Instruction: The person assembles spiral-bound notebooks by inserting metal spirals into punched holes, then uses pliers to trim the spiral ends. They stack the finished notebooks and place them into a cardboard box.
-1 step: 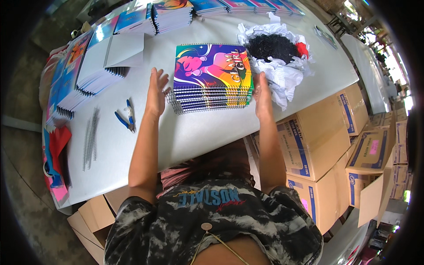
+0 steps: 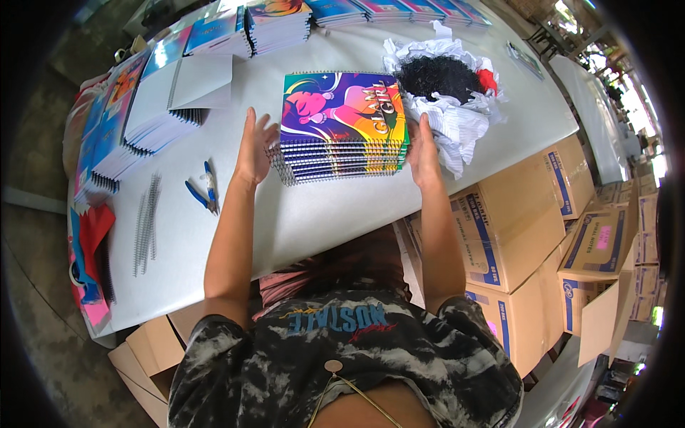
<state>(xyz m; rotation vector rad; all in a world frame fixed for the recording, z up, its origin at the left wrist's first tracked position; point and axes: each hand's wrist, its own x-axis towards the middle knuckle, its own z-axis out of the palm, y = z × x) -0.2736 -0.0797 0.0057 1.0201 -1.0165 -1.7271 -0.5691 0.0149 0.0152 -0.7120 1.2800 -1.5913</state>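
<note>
One stack in hand: a squared pile of spiral-bound notebooks with a bright purple, pink and yellow cartoon cover lies flat on the white table, near its middle.
Done, as it seems: this pile is already bound and evened up, its wire spines facing the person; more bound piles with blue and pink covers sit along the table edge beyond the stack.
Left, as it seems: to the left of the stack lies a fanned heap of white-backed notebooks, and further left and nearer the person loose silver wire spirals; I judge the binding work is well along but not finished.
Left hand: open and flat, fingers spread and pointing away from the person, just beside the stack's left edge, perhaps brushing it; it grasps nothing.
Right hand: palm pressed against the stack's right edge, fingers straight, bracing rather than gripping.
Arms: both forearms reach forward from the lower edge, nearly parallel, framing the stack.
Nearby: blue-handled pliers left of the stack, beyond the left hand; crumpled white paper around a black mass right of the stack; brown cardboard boxes below its right side.
</note>
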